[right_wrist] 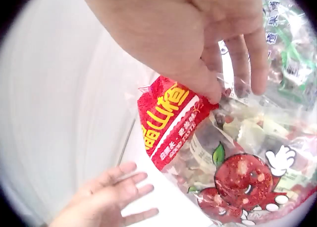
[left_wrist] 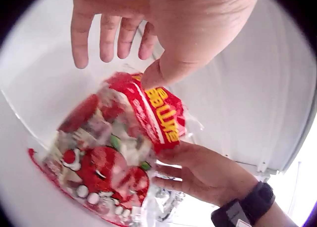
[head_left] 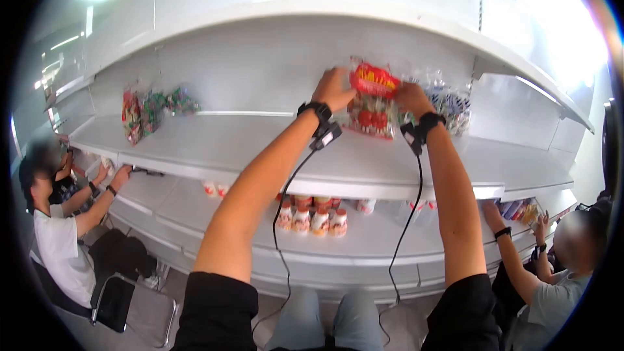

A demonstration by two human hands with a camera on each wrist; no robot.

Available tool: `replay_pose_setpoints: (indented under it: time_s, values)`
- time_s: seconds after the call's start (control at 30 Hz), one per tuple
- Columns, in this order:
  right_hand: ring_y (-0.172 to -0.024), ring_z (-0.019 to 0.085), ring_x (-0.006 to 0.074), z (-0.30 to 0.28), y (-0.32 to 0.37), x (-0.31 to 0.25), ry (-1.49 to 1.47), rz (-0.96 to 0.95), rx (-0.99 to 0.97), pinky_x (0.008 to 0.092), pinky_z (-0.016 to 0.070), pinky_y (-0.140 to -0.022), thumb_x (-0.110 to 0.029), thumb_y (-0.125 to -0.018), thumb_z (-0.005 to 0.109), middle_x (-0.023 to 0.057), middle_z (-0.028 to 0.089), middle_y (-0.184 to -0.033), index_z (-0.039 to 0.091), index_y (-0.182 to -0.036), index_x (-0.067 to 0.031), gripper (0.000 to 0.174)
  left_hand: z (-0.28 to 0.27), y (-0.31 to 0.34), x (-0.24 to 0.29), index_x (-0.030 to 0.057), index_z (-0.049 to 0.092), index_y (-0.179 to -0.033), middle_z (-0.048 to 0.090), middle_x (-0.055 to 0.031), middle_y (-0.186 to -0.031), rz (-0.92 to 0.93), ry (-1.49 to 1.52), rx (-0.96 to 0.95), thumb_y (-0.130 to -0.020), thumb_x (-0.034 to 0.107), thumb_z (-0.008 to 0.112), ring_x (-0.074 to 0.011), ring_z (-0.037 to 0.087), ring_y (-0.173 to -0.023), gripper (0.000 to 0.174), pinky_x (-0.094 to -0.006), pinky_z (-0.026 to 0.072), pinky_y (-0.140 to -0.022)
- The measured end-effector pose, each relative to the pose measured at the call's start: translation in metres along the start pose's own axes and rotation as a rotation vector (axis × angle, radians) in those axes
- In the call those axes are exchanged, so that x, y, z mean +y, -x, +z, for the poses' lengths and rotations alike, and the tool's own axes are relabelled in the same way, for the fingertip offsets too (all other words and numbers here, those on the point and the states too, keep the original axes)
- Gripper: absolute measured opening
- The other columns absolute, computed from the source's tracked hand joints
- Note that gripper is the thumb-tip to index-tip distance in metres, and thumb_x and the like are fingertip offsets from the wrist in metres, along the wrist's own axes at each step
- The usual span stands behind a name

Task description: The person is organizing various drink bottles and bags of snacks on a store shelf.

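A clear snack bag with a red header and red cartoon fruit (head_left: 370, 101) stands on the white shelf (head_left: 260, 156) at about head height. My right hand (head_left: 411, 96) pinches its right upper edge, thumb on the red header (right_wrist: 171, 118) and fingers behind the bag (right_wrist: 233, 182). My left hand (head_left: 335, 88) is at the bag's left top corner, its fingers straight and spread. In the left wrist view only the thumb of that hand (left_wrist: 133, 51) touches the header (left_wrist: 158, 113), while the right hand (left_wrist: 198, 170) grips the bag's side.
More snack bags stand behind on the right (head_left: 448, 101) and at the shelf's far left (head_left: 153, 110). Small bottles (head_left: 312, 218) line the shelf below. A person sits at the left (head_left: 58, 221) and another at the right (head_left: 559, 266), both reaching into lower shelves.
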State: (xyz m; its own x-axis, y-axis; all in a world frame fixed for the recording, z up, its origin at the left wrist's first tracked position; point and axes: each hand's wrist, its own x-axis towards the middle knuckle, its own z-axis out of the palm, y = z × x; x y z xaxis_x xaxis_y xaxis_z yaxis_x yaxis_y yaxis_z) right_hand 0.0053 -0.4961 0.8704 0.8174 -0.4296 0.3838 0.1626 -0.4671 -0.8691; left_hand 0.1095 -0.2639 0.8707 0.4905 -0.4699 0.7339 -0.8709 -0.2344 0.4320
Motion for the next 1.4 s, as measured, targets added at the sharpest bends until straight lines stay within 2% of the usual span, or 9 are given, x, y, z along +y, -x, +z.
replay_pose_setpoints:
  time_s: [0.13, 0.2, 0.27, 0.5, 0.63, 0.9, 1.0, 1.1, 1.4]
  values:
    - [-0.109, 0.061, 0.0212, -0.026, -0.039, 0.051, 0.067, -0.158, -0.091, 0.0384, 0.0549, -0.087, -0.012, -0.087, 0.065, 0.0087, 0.057, -0.124, 0.046, -0.133, -0.0048, 0.051, 0.014, -0.02, -0.029, -0.0103, 0.026, -0.145, 0.041, -0.0296, -0.143, -0.363, -0.008, -0.554, -0.074, 0.051, 0.076, -0.0324, 0.045, -0.131, 0.106, -0.0402, 0.0436, -0.102]
    - [-0.112, 0.061, 0.0221, -0.033, -0.062, 0.079, 0.218, -0.382, -0.203, 0.0386, 0.0545, -0.089, -0.01, -0.09, 0.062, 0.0101, 0.054, -0.129, 0.04, -0.139, -0.0032, 0.055, 0.041, -0.018, -0.05, -0.0063, 0.037, -0.138, 0.051, -0.0207, -0.132, -0.439, 0.228, -0.518, -0.077, 0.045, 0.075, -0.0256, 0.053, -0.12, 0.089, -0.0391, 0.047, -0.093]
    - [-0.116, 0.059, 0.0229, -0.019, -0.019, 0.035, -0.273, -0.098, -0.154, 0.0382, 0.054, -0.09, -0.01, -0.09, 0.063, 0.0117, 0.053, -0.131, 0.039, -0.14, -0.0017, 0.057, 0.039, -0.016, -0.044, 0.0002, 0.042, -0.134, 0.055, -0.0141, -0.126, -0.388, 0.382, -0.602, -0.078, 0.041, 0.075, -0.022, 0.054, -0.117, 0.078, -0.0377, 0.0454, -0.093]
    - [-0.102, 0.062, 0.0204, -0.021, 0.017, 0.002, -0.125, -0.134, 0.054, 0.0336, 0.0522, -0.077, -0.017, -0.084, 0.069, 0.0094, 0.06, -0.119, 0.052, -0.13, -0.0048, 0.051, 0.041, -0.006, -0.048, 0.003, 0.04, -0.135, 0.059, -0.0085, -0.115, -0.406, 0.401, -0.467, -0.076, 0.034, 0.081, -0.0191, 0.058, -0.108, 0.078, -0.0405, 0.0461, -0.092]
    - [-0.086, 0.066, 0.0143, -0.024, 0.025, -0.004, -0.03, -0.033, -0.096, 0.0293, 0.0507, -0.067, -0.024, -0.087, 0.066, 0.005, 0.068, -0.103, 0.066, -0.111, -0.005, 0.03, 0.051, -0.003, -0.051, -0.0005, 0.042, -0.127, 0.06, -0.0121, -0.111, -0.397, 0.305, -0.348, -0.075, 0.037, 0.082, -0.0194, 0.06, -0.103, 0.076, -0.0406, 0.0516, -0.085]
    - [-0.088, 0.065, 0.0148, -0.002, 0.036, -0.019, 0.222, 0.066, -0.312, 0.0311, 0.0497, -0.07, -0.033, -0.088, 0.062, 0.0033, 0.067, -0.109, 0.069, -0.113, -0.0103, 0.034, 0.065, -0.012, -0.056, -0.004, 0.043, -0.118, 0.062, -0.0131, -0.103, -0.302, 0.021, -0.253, -0.075, 0.039, 0.082, -0.0192, 0.065, -0.086, 0.072, -0.0303, 0.0551, -0.061]
    - [-0.083, 0.063, 0.0134, -0.007, 0.041, -0.013, 0.225, 0.025, -0.256, 0.03, 0.0477, -0.067, -0.034, -0.087, 0.063, 0.0018, 0.068, -0.101, 0.07, -0.109, -0.0109, 0.033, 0.058, -0.012, -0.052, -0.0064, 0.042, -0.125, 0.062, -0.0156, -0.109, -0.376, 0.106, -0.322, -0.074, 0.039, 0.082, -0.0186, 0.065, -0.088, 0.079, -0.0303, 0.0554, -0.062]
    - [-0.074, 0.057, 0.009, -0.01, 0.041, 0.004, 0.15, -0.202, -0.256, 0.0272, 0.0421, -0.058, -0.037, -0.085, 0.065, 0.0, 0.069, -0.091, 0.071, -0.101, -0.0111, 0.031, 0.043, -0.014, -0.064, -0.0067, 0.026, -0.146, 0.04, -0.0314, -0.143, -0.283, 0.062, -0.263, -0.072, 0.05, 0.079, -0.0349, 0.041, -0.136, 0.107, -0.0401, 0.0359, -0.11]
    - [-0.062, 0.045, 0.005, -0.006, 0.039, -0.016, -0.006, 0.003, -0.287, 0.0203, 0.0306, -0.051, -0.031, -0.091, 0.058, 0.0008, 0.07, -0.096, 0.064, -0.113, -0.0075, 0.032, -0.188, 0.015, -0.148, 0.0039, 0.041, -0.139, 0.043, -0.024, -0.14, -0.347, -0.436, 0.407, -0.072, 0.034, 0.075, -0.0386, 0.045, -0.129, 0.082, -0.0441, 0.0413, -0.106]
